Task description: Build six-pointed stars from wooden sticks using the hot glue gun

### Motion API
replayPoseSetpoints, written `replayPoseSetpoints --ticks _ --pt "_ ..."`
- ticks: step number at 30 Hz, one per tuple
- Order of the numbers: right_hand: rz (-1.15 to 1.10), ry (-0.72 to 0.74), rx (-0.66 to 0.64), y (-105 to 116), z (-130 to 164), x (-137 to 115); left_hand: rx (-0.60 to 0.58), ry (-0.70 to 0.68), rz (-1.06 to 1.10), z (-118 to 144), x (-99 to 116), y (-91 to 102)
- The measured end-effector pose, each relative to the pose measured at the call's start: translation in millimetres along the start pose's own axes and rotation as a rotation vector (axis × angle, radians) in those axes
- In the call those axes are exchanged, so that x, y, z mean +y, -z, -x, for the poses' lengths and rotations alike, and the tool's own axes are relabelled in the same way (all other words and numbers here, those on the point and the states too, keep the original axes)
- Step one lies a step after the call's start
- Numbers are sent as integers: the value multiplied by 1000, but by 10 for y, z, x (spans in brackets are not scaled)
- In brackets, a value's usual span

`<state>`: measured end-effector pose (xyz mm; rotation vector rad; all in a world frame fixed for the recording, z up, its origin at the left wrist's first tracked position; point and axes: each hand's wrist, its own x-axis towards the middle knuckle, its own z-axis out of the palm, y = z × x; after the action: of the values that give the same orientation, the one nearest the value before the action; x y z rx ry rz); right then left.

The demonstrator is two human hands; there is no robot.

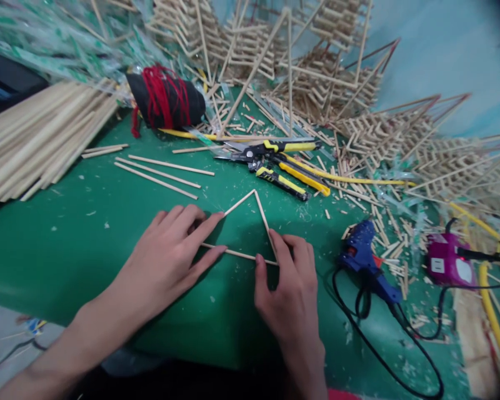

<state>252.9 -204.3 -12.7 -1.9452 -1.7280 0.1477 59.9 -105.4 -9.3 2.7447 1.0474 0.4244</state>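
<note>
A triangle of thin wooden sticks (260, 211) lies flat on the green table (79, 239). My left hand (170, 255) rests on the triangle's left corner, its fingers spread across the two sticks that meet there. My right hand (289, 286) presses its fingertips onto the right corner, where the bottom stick meets the right one. Neither hand lifts the sticks.
A blue glue gun (364, 258) lies to the right with a black cord, beside a purple device (448, 261). Yellow-handled cutters (275, 161) lie behind the triangle. Loose sticks (162, 172), a stick bundle (33, 139), a black spool with red thread (164, 100) and stick frames (316, 72) stand behind.
</note>
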Motion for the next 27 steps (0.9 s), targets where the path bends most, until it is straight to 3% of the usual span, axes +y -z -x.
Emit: replayPoseSetpoints --ticks 17,23,27 --pt "4 9 16 -5 -15 41 26 -8 -43 -43 14 -26" --pt "30 40 -7 -10 -34 4 41 -136 -118 -76 33 -106" --pt "61 51 -21 -47 -44 -9 56 -142 -91 -100 50 -146"
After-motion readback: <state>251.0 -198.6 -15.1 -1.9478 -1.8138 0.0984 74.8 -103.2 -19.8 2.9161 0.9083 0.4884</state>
